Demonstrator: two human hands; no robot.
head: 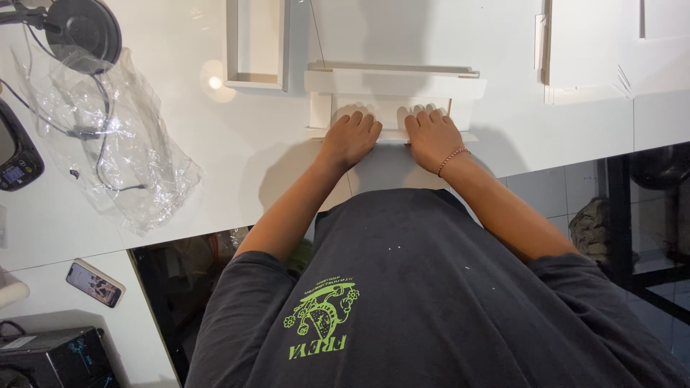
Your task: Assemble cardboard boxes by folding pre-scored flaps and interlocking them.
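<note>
Both hands press flat, fingers spread, on a white cardboard box (392, 97) directly under them: left hand (351, 136), right hand (431, 134). The box is half folded; its side flaps stand up, not yet closed.

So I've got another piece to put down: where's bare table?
Bare table lies between the plastic bag and the left hand, and right of the right hand below the flat cardboard. It's crowded around the folded box and open tray.
</note>
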